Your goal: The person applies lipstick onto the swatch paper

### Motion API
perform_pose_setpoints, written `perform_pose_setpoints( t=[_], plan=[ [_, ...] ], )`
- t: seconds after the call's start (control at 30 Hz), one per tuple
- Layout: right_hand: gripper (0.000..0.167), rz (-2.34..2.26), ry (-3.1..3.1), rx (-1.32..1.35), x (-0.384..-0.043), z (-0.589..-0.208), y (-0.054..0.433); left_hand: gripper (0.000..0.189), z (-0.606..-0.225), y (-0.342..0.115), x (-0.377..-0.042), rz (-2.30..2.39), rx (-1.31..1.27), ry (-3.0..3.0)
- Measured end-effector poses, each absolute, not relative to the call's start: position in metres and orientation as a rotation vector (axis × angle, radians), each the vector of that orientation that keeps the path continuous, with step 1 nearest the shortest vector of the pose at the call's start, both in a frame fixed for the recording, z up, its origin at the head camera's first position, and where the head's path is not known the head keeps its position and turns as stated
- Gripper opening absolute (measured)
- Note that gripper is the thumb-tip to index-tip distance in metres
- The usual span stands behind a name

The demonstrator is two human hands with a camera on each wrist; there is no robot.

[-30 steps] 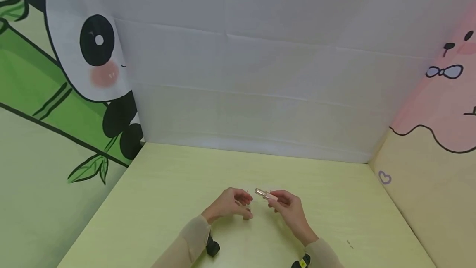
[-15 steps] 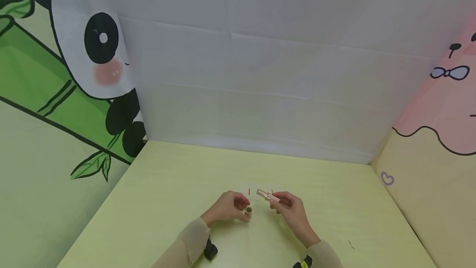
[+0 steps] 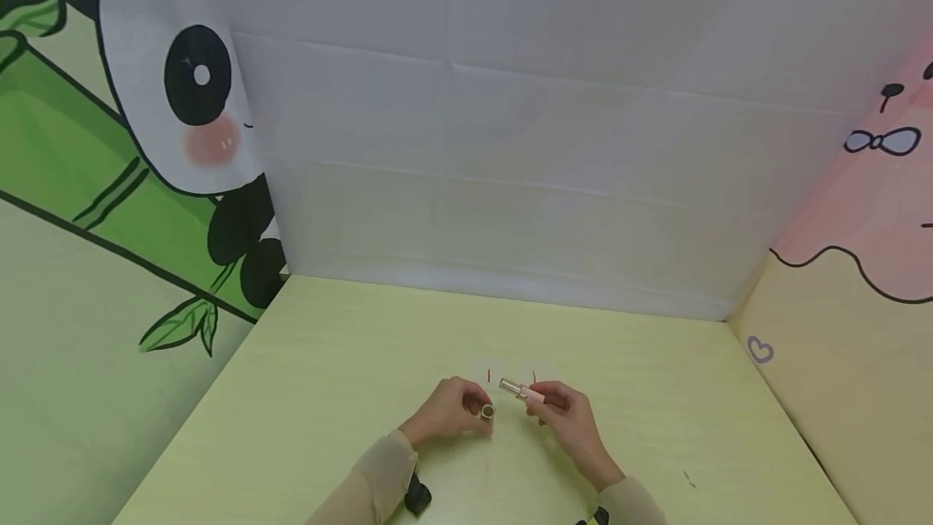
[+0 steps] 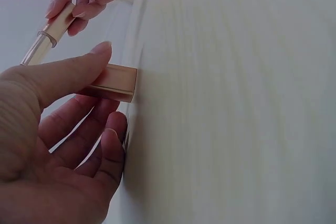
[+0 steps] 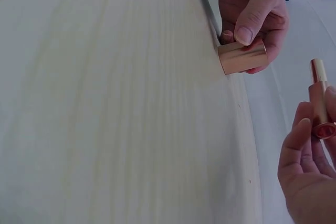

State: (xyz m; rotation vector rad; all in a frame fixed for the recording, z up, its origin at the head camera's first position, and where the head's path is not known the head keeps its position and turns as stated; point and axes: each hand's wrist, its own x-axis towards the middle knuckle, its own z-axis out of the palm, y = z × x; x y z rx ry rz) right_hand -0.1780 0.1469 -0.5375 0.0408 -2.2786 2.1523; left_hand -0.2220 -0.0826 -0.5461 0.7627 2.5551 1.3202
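My left hand (image 3: 448,411) pinches a rose-gold lipstick cap (image 4: 119,81) between thumb and fingers, low over the table. Its round open end (image 3: 487,411) faces up toward the head camera. To the right, my right hand (image 3: 573,420) holds the lipstick tube (image 5: 318,98) by its pinkish base, tilted, with the shiny gold inner sleeve pointing up and left. Cap and tube are apart, a short gap between them. Just beyond the hands, a pale sheet (image 3: 503,367) carries two short red strokes, one behind each hand.
The pale yellow wooden table (image 3: 350,330) reaches back to a white cloth wall (image 3: 466,144). A panda panel (image 3: 197,104) stands at left and a pink one (image 3: 867,201) at right. A small dark mark (image 3: 689,480) lies on the table at right.
The left hand has turned the cap so its opening shows, and both red strokes have come into sight. The right hand has sunk slightly with the lipstick tube.
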Motion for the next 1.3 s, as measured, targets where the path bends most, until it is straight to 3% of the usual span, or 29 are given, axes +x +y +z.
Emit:
perform_pose_setpoints(
  t=[0.67,1.3],
  plan=[
    [0.026,2.158,-2.303,0.148,-0.176,-0.539,0.152,0.016,-0.538,-0.074,-0.227,1.471,0.650,2.490],
    [0.024,2.169,-2.243,0.194,-0.186,-0.536,0.164,0.018,-0.526,-0.064,-0.227,1.543,0.700,2.461]
  ],
)
